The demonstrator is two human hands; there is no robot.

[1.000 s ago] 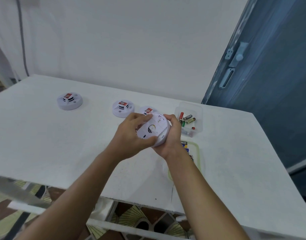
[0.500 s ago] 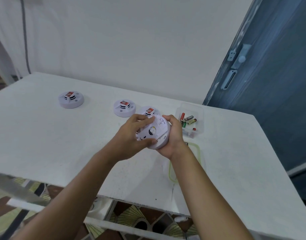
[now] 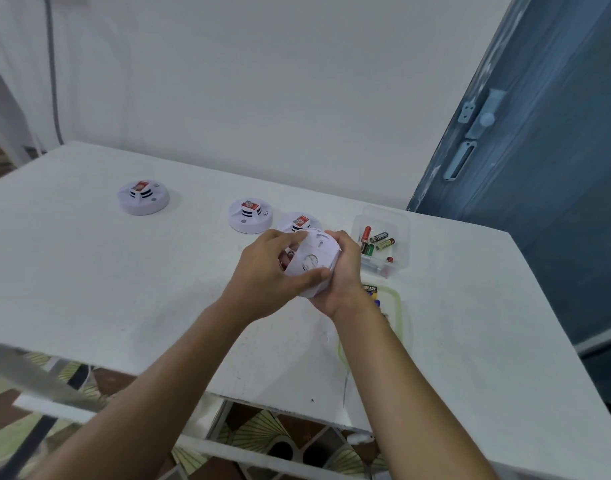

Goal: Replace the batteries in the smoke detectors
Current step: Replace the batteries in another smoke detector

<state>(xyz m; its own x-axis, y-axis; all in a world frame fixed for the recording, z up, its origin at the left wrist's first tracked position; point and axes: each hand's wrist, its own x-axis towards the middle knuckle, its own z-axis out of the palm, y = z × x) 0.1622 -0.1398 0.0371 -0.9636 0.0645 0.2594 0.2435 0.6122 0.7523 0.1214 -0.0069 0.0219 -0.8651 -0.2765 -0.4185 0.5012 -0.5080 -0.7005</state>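
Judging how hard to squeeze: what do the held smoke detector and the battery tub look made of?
The held smoke detector, gripped by left hand and right hand: likely matte white moulded plastic, given its even dull surface and cut slots. The battery tub: probably clear glossy plastic; the batteries and tabletop show through its walls.

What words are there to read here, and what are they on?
"READY": on the battery pack in the green-rimmed tray; its start is hidden.
Black battery in the clear box: white lettering, too small to read.
Nothing readable on the held smoke detector.
Red labels on the other smoke detectors: too blurred.
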